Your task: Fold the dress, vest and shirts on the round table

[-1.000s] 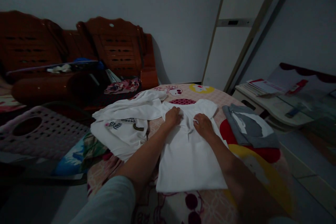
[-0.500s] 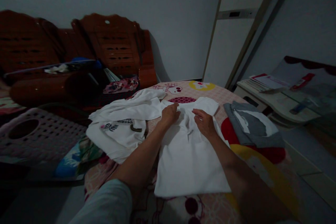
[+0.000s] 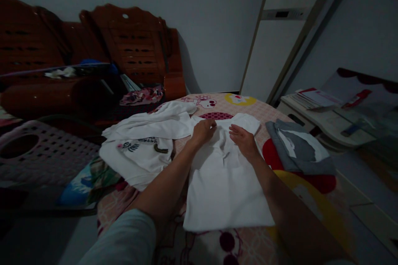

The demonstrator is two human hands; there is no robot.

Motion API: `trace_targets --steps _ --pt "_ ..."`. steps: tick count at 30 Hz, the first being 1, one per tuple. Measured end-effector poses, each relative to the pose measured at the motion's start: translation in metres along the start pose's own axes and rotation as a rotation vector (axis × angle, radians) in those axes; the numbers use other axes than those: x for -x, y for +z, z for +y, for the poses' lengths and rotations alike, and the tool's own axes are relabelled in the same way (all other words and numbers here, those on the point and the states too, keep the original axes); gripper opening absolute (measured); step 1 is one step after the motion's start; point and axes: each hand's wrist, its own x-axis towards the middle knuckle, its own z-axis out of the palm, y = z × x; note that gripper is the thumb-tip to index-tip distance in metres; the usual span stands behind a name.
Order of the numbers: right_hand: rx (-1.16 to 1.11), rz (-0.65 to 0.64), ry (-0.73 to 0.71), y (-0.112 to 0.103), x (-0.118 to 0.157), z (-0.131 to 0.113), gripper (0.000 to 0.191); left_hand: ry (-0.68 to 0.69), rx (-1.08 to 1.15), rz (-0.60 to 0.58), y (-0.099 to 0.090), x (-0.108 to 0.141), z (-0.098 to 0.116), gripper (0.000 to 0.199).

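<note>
A white shirt (image 3: 228, 198) lies on the table in front of me, its sides folded inward and its neck end away from me. My left hand (image 3: 203, 131) is over its upper left part, fingers loosely bent and apart, holding nothing that shows. Across from it, my right hand (image 3: 242, 137) hovers at or just above the upper right part with fingers stretched out. Whether the fingertips touch the cloth is hard to tell. To the left lies a loose heap of white clothing (image 3: 139, 161) with a dark print. A folded grey garment (image 3: 298, 145) with a white patch lies to the right.
The round table has a pink patterned cloth (image 3: 270, 114). A pink plastic basket (image 3: 59, 153) stands at the left, before a brown wooden sofa (image 3: 133, 49) holding assorted items. A white side stand (image 3: 323, 120) with papers is on the right.
My right hand has flattened slightly and my left fingers have bent a little over the shirt. The view has shifted slightly; the clothes lie as before.
</note>
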Motion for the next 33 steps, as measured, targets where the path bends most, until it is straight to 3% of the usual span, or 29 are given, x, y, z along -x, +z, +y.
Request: trace_targets --steps 4,6,8,12,15,18,20,23,26,33 --pt "-0.174 -0.059 0.074 0.001 0.0 -0.008 0.081 0.268 0.406 -0.022 -0.011 -0.003 0.012 0.013" --pt "-0.196 -0.108 0.086 0.003 0.002 -0.012 0.073 0.359 0.577 -0.078 -0.012 -0.003 0.016 0.011" --pt "-0.16 -0.128 0.105 0.004 0.003 -0.015 0.053 0.415 0.708 -0.139 -0.01 -0.003 0.019 0.012" --pt "-0.155 -0.055 0.171 0.006 0.005 -0.021 0.035 0.459 0.822 -0.159 -0.008 -0.005 0.016 0.019" --pt "-0.273 0.029 0.246 0.008 0.006 -0.027 0.034 0.338 0.727 0.027 -0.012 -0.009 -0.001 0.028" --pt "-0.289 0.135 0.331 0.008 0.006 -0.031 0.03 -0.01 0.474 0.251 -0.02 -0.012 -0.029 0.028" --pt "-0.27 0.207 0.365 0.007 0.006 -0.032 0.025 -0.225 0.307 0.309 -0.022 -0.013 -0.048 0.025" --pt "-0.227 0.28 0.365 0.006 0.005 -0.029 0.02 -0.374 0.176 0.304 -0.02 -0.012 -0.067 0.023" --pt "-0.17 0.266 0.386 0.005 0.005 -0.025 0.022 -0.417 0.183 0.233 -0.011 -0.013 -0.076 0.024" --pt "-0.112 0.221 0.41 0.006 0.007 -0.018 0.02 -0.44 0.572 0.227 0.019 -0.022 -0.088 0.031"
